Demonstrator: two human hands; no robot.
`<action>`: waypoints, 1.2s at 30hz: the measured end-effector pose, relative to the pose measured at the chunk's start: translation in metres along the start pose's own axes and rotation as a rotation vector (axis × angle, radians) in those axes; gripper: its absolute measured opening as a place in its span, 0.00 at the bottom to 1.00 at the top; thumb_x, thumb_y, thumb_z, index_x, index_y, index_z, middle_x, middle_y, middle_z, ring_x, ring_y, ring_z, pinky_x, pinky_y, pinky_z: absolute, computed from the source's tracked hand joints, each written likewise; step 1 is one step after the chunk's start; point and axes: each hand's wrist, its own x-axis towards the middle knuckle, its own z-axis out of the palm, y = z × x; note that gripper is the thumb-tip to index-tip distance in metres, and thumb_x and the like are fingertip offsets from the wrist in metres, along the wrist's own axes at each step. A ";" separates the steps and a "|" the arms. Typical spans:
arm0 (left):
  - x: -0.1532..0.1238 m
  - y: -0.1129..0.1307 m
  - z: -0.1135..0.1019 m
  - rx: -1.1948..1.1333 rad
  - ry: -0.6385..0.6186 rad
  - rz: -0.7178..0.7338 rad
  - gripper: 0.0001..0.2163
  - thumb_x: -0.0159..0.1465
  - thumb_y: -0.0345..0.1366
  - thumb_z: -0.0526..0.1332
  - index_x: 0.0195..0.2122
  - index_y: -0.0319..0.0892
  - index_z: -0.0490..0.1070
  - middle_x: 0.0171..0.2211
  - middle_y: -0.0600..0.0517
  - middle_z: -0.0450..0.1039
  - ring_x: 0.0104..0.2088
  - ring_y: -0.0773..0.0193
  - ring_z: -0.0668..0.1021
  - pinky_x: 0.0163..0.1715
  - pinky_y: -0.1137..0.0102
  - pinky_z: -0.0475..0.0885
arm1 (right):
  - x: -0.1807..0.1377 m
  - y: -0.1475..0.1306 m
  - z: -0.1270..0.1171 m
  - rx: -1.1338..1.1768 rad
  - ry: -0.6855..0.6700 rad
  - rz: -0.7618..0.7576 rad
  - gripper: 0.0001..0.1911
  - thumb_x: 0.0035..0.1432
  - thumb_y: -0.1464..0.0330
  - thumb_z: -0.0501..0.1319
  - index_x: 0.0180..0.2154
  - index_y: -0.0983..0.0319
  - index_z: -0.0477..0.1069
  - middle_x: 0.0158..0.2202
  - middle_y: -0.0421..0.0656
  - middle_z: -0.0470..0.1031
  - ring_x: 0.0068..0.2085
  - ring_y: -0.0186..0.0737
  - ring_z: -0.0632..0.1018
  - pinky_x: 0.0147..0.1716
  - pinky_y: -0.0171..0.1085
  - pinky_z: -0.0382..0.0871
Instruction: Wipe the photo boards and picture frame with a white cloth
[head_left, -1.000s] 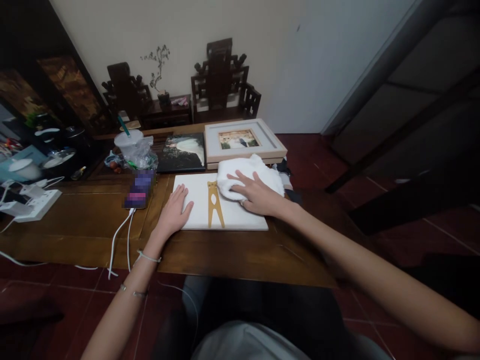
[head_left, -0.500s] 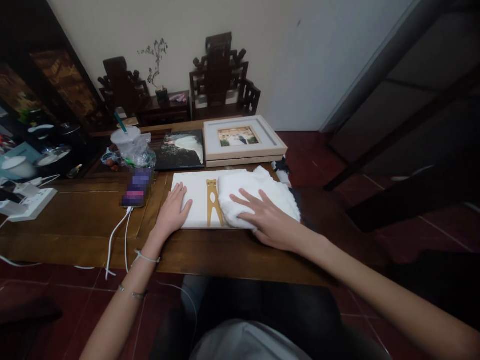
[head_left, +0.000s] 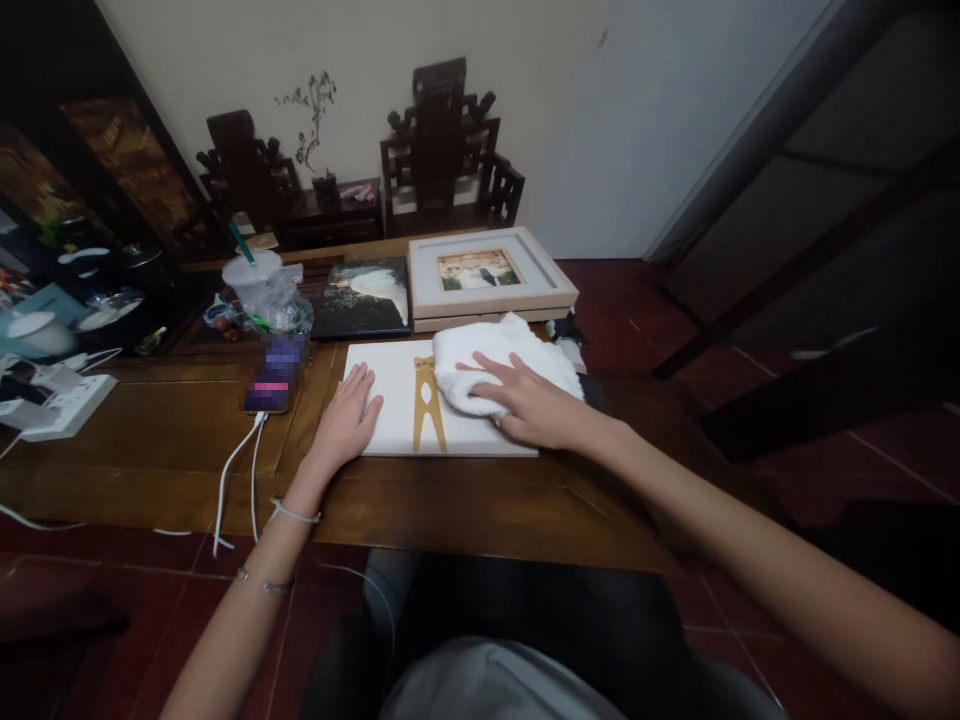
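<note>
A white rectangular panel [head_left: 394, 405] lies flat near the table's front edge, with a long-legged tan bear figure [head_left: 426, 405] on it. On the panel's left side my left hand [head_left: 350, 408] rests flat, fingers out straight. My right hand [head_left: 529, 400] lies with fingers spread over a fluffy white cloth [head_left: 469, 350], pressing it against the panel's right part. The cloth is bunched, hiding the panel's upper right area and reaching past its right edge.
Behind the panel are a light-framed picture [head_left: 544, 275] and a dark photo panel [head_left: 360, 310]. To the left stand a plastic cup [head_left: 251, 275] with a straw, a phone [head_left: 274, 375] on white cables, and a power strip [head_left: 75, 405].
My right hand and the white cloth have slid away from me and slightly left, baring the panel's lower right part. The left hand has stayed in place.
</note>
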 end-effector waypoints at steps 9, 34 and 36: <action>0.002 -0.004 0.002 0.014 -0.017 -0.003 0.26 0.71 0.38 0.44 0.66 0.29 0.56 0.70 0.36 0.51 0.71 0.54 0.53 0.69 0.56 0.51 | 0.007 0.000 0.008 -0.042 0.028 0.037 0.26 0.51 0.79 0.52 0.52 0.65 0.71 0.69 0.57 0.56 0.70 0.64 0.50 0.61 0.72 0.48; 0.002 -0.005 0.002 0.011 -0.009 0.011 0.26 0.71 0.39 0.44 0.66 0.29 0.57 0.70 0.37 0.52 0.70 0.55 0.55 0.69 0.56 0.51 | 0.021 0.006 -0.001 -0.037 -0.001 0.058 0.27 0.51 0.80 0.53 0.54 0.65 0.70 0.69 0.57 0.56 0.70 0.61 0.52 0.63 0.69 0.49; 0.002 -0.005 0.003 0.013 -0.006 0.011 0.26 0.71 0.39 0.44 0.66 0.29 0.57 0.70 0.37 0.52 0.70 0.54 0.55 0.69 0.56 0.51 | 0.012 -0.002 0.005 -0.071 0.014 0.026 0.27 0.51 0.80 0.53 0.52 0.64 0.72 0.69 0.56 0.57 0.70 0.63 0.51 0.61 0.71 0.49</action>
